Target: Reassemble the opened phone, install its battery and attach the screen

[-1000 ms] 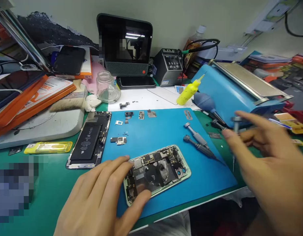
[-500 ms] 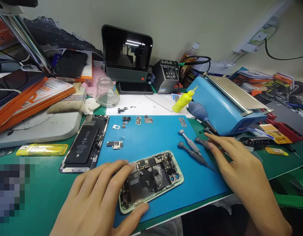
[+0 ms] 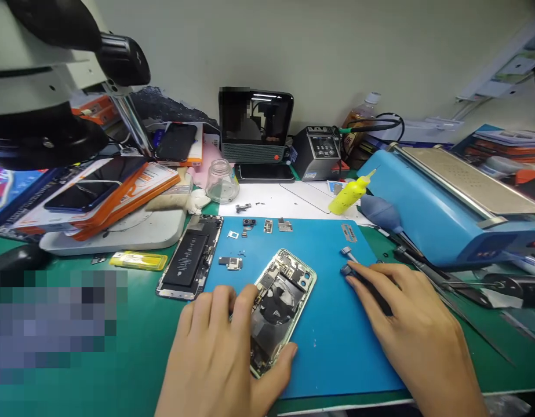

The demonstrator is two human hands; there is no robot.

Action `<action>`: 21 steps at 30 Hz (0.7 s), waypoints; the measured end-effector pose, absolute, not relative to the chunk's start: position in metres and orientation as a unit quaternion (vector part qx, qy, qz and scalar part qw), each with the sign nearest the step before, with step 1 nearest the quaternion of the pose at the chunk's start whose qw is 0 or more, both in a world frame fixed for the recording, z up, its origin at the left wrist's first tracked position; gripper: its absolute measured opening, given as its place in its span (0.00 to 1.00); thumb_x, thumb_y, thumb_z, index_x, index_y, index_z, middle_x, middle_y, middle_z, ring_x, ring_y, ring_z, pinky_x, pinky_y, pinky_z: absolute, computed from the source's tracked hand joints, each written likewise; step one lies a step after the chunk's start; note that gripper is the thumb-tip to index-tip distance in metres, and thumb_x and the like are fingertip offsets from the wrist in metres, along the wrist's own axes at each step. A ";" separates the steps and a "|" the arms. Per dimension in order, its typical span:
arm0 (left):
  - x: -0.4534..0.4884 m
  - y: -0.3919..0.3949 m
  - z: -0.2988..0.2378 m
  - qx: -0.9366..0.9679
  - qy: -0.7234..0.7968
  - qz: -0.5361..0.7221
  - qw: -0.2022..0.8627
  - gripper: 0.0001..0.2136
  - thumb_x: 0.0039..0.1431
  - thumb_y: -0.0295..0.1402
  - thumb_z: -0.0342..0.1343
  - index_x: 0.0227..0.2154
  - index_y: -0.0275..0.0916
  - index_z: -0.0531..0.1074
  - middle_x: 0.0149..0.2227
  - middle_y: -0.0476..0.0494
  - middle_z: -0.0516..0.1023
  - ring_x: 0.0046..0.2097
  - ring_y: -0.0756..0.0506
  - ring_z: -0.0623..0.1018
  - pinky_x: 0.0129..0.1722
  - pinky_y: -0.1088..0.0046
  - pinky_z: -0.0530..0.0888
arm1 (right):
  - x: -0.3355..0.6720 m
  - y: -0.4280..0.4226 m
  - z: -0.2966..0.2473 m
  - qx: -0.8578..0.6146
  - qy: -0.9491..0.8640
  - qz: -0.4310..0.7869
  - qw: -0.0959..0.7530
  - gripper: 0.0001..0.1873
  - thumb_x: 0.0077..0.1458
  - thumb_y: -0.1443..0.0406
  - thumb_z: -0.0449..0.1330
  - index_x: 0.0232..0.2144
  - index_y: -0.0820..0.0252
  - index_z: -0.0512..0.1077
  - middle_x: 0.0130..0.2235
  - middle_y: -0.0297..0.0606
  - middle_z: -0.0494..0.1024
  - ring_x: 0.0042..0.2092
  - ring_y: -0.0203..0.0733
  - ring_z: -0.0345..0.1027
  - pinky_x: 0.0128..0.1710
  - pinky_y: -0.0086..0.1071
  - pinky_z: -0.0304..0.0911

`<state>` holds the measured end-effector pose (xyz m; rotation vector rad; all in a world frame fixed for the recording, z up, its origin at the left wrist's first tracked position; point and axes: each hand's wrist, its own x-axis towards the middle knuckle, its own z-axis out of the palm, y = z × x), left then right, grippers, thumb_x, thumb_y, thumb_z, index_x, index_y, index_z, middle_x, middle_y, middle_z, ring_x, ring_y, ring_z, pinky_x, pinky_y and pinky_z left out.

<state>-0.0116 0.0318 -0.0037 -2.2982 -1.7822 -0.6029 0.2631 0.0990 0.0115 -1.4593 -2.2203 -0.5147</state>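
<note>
1. The desk [image 3: 137, 359] carried the blue mat [image 3: 337, 365].
2. The left hand [image 3: 224, 347], nearer, gripped the phone [image 3: 276, 313] at its near end by both long edges.
3. The right hand [image 3: 417, 318], right of the phone and apart, pinched the dark driver [image 3: 379, 296].
4. The phone lay on the mat, long axis running away, far end leaning right; pale green frame, black interior exposed.

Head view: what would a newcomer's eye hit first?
Probably the opened phone, its insides bare, front and centre on the blue mat, with the left hand gripping its near end. Then the right hand at the mat's right side, a dark screwdriver between thumb and fingers. Farther back, the bright yellow bottle stands out just left of the big blue machine.
</note>
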 end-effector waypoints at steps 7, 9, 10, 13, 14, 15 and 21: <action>0.004 0.035 0.004 -0.760 -0.621 -0.187 0.032 0.39 0.63 0.66 0.62 0.62 0.38 0.67 0.43 0.41 0.76 0.42 0.35 0.77 0.41 0.57 0.72 | 0.265 0.099 0.006 -0.527 -0.793 -0.211 0.223 0.27 0.79 0.53 0.47 0.46 0.64 0.80 0.44 0.47 0.78 0.45 0.57 0.72 0.48 0.46 0.64; -0.005 0.032 0.005 -0.799 -0.570 -0.189 -0.021 0.39 0.62 0.66 0.64 0.63 0.42 0.66 0.45 0.42 0.77 0.42 0.37 0.78 0.41 0.59 0.73 | 0.266 0.100 0.006 -0.516 -0.800 -0.184 0.247 0.25 0.79 0.52 0.48 0.46 0.63 0.79 0.44 0.47 0.79 0.46 0.56 0.74 0.50 0.46 0.64; -0.010 0.030 0.006 -0.809 -0.556 -0.184 -0.050 0.38 0.61 0.63 0.68 0.63 0.44 0.66 0.46 0.43 0.78 0.43 0.37 0.79 0.41 0.60 0.73 | 0.266 0.099 0.006 -0.509 -0.802 -0.172 0.261 0.23 0.79 0.53 0.50 0.47 0.63 0.78 0.45 0.47 0.79 0.47 0.56 0.74 0.52 0.46 0.64; -0.018 0.024 0.009 -0.796 -0.570 -0.176 -0.107 0.33 0.57 0.46 0.78 0.60 0.50 0.67 0.50 0.46 0.78 0.46 0.37 0.79 0.43 0.61 0.74 | 0.266 0.095 0.005 -0.495 -0.798 -0.160 0.304 0.17 0.78 0.56 0.54 0.51 0.64 0.75 0.46 0.49 0.80 0.48 0.56 0.76 0.54 0.46 0.66; -0.019 0.023 0.010 -0.789 -0.575 -0.183 -0.117 0.32 0.58 0.42 0.78 0.60 0.50 0.67 0.51 0.46 0.78 0.46 0.37 0.79 0.44 0.62 0.74 | 0.266 0.093 0.004 -0.492 -0.794 -0.161 0.319 0.15 0.77 0.58 0.55 0.52 0.64 0.74 0.47 0.49 0.81 0.48 0.56 0.76 0.54 0.46 0.67; -0.018 0.023 0.010 -0.785 -0.575 -0.193 -0.126 0.31 0.59 0.39 0.77 0.59 0.50 0.67 0.51 0.46 0.78 0.47 0.38 0.78 0.44 0.62 0.74 | 0.266 0.091 0.003 -0.493 -0.787 -0.159 0.335 0.14 0.77 0.60 0.56 0.54 0.64 0.73 0.47 0.50 0.81 0.48 0.55 0.77 0.54 0.46 0.68; -0.001 0.031 0.012 -0.783 -0.573 -0.225 -0.092 0.27 0.61 0.39 0.77 0.56 0.46 0.69 0.44 0.48 0.79 0.42 0.39 0.78 0.40 0.63 0.71 | 0.265 0.085 0.004 -0.529 -0.738 -0.057 0.416 0.12 0.74 0.56 0.60 0.47 0.56 0.78 0.44 0.48 0.86 0.45 0.54 0.82 0.48 0.45 0.76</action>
